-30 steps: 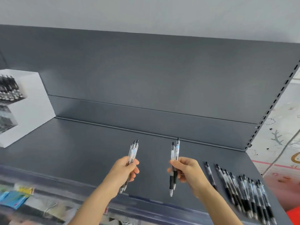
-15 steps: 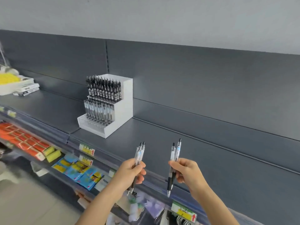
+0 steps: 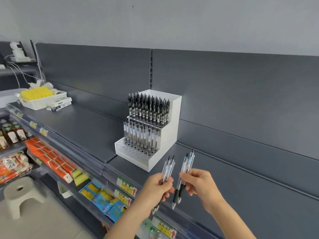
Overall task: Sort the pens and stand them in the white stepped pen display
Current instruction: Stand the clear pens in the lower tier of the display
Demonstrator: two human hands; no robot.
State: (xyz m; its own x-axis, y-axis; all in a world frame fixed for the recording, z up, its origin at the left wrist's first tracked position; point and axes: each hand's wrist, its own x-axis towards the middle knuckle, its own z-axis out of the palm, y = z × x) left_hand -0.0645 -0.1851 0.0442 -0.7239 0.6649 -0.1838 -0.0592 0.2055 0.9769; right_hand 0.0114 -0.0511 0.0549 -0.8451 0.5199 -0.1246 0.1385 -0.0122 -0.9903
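Closer now than half a second ago, the white stepped pen display [image 3: 171, 135] stands on the grey shelf [image 3: 82, 125] just beyond both hands, which have drawn nearer each other. The left hand [image 3: 158, 186] has its grip clamped round a small bunch of clear pens [image 3: 168, 168], clicker ends up. The right hand [image 3: 201, 184] has its grip clamped on two pens with black sleeves [image 3: 187, 165], upright too. The display's top step is full of dark pens [image 3: 148, 107], the middle step of clear ones
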